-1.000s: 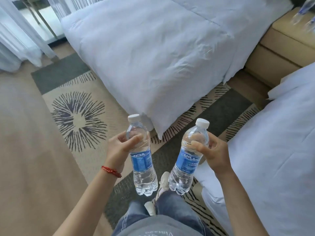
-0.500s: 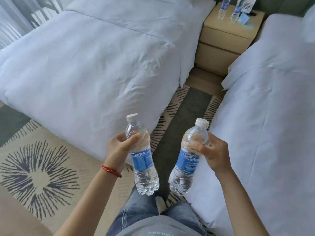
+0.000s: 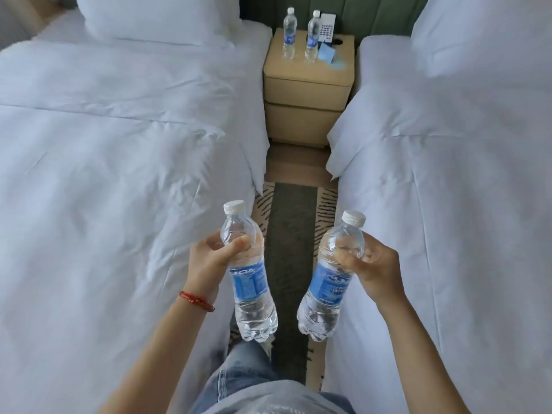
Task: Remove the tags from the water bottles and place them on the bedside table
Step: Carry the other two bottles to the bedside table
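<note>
Swinging round since a moment ago to face the table (image 3: 309, 73) between the beds, I'm gripping one upright bottle (image 3: 250, 282) in my left hand (image 3: 209, 261) and another (image 3: 331, 279) in my right hand (image 3: 375, 268), fingers curled round their shoulders, ready for setting down beside two bottles (image 3: 289, 37) already standing there.

Two beds with white bedding here: the left bed (image 3: 113, 150) has rumpled sheets and a pillow (image 3: 161, 19) at the far end, the right bed (image 3: 454, 174) looks a bit smoother. A dark patterned rug (image 3: 291, 234) runs down the aisle between them. Far back there's a green padded headboard wall (image 3: 373, 13). Jeans (image 3: 248, 375) show at the near edge.
</note>
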`<state>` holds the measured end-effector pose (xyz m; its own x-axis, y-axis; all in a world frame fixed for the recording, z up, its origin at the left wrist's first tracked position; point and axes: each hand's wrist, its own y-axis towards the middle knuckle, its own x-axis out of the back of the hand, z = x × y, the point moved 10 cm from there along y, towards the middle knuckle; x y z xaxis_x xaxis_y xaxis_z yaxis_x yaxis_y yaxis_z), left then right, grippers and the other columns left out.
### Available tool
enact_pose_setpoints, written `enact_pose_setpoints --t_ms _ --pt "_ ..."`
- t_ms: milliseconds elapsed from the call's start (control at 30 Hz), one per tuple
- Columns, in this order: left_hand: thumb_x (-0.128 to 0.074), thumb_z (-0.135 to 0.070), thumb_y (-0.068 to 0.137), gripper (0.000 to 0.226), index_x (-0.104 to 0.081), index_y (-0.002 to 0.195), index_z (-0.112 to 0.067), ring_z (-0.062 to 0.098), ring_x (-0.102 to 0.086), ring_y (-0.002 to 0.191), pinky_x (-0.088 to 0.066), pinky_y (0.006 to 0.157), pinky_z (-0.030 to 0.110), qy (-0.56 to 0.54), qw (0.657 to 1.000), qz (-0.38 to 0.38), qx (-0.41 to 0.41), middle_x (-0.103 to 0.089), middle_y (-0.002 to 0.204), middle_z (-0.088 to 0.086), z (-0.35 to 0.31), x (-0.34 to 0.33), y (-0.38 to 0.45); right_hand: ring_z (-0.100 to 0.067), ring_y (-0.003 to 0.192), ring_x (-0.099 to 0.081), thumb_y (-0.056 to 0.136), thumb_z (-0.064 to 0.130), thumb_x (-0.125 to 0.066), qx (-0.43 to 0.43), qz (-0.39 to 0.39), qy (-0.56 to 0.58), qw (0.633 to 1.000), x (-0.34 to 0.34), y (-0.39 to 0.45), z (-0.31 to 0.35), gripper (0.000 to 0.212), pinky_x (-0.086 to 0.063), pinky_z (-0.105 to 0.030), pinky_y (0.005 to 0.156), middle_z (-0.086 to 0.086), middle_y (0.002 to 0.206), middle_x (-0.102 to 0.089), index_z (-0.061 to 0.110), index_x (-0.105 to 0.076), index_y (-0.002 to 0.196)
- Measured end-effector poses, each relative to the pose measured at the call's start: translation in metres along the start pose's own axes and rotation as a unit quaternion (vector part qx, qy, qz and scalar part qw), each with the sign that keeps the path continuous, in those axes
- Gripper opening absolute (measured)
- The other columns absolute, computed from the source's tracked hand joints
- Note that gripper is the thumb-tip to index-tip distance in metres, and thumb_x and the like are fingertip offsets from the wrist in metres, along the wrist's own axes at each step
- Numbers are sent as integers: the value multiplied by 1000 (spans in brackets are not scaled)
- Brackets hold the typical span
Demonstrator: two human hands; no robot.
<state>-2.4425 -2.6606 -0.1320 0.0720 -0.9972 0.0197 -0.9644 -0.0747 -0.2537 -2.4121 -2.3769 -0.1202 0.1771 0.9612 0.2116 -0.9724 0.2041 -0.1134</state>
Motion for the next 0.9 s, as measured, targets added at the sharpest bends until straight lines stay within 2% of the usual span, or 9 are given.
enact_pose_setpoints --t_ms 100,233,333,433,633,733,833,900 --pt "-70 -17 77 11 -69 84 -9 13 -68 70 -53 58 19 10 1000 12 -14 -71 72 -3 -25 -2 56 9 81 -63 59 49 -70 6 -19 2 1000 -7 45 21 32 -45 -6 54 28 80 -68 35 -63 86" --pt "-73 -27 69 28 -69 88 -6 14 -67 72 -55 63 24 12 1000 22 -16 -70 79 5 -45 -11 118 9 74 -62 55 50 -66 9 -44 11 999 -9 98 40 26 -44 -5 52 25 75 -68 38 -66 78" --pt "-72 -18 75 21 -69 90 -3 19 -67 75 -53 65 27 6 1000 21 -4 -70 80 7 -49 -19 163 9 74 -62 55 50 -65 17 -44 5 999 -11 140 50 22 -44 -5 52 25 75 -68 43 -67 76" --pt "-76 -18 70 18 -70 84 -10 13 -69 70 -53 59 20 -2 1000 23 5 -72 73 -1 -55 -33 207 10 72 -62 56 48 -66 17 -43 10 999 -11 188 53 21 -43 -4 52 25 74 -69 43 -68 77" --pt "-70 -20 74 20 -69 88 -5 21 -68 77 -54 66 28 5 1000 19 -5 -70 83 10 -78 -74 308 9 74 -63 57 45 -68 28 -29 20 999 -5 303 56 23 -44 -4 55 24 77 -70 42 -68 80" --pt "-71 -18 75 20 -68 86 -3 20 -66 74 -52 64 25 19 999 22 -16 -69 78 7 -100 -100 359 7 78 -64 57 45 -70 28 -24 22 999 2 364 64 26 -45 -5 57 23 80 -71 41 -69 84" --pt "-75 -25 70 20 -69 81 -9 14 -68 69 -52 57 18 23 999 22 -36 -71 71 -1 -127 -123 409 6 80 -64 58 49 -69 35 -23 14 999 12 424 77 26 -46 -7 56 24 81 -70 44 -67 83" --pt "-72 -30 66 26 -70 82 -9 14 -68 70 -53 59 19 16 999 20 -39 -72 73 0 -141 -134 440 5 81 -65 59 50 -68 32 -22 17 999 17 461 84 25 -47 -9 57 24 82 -70 45 -67 83"
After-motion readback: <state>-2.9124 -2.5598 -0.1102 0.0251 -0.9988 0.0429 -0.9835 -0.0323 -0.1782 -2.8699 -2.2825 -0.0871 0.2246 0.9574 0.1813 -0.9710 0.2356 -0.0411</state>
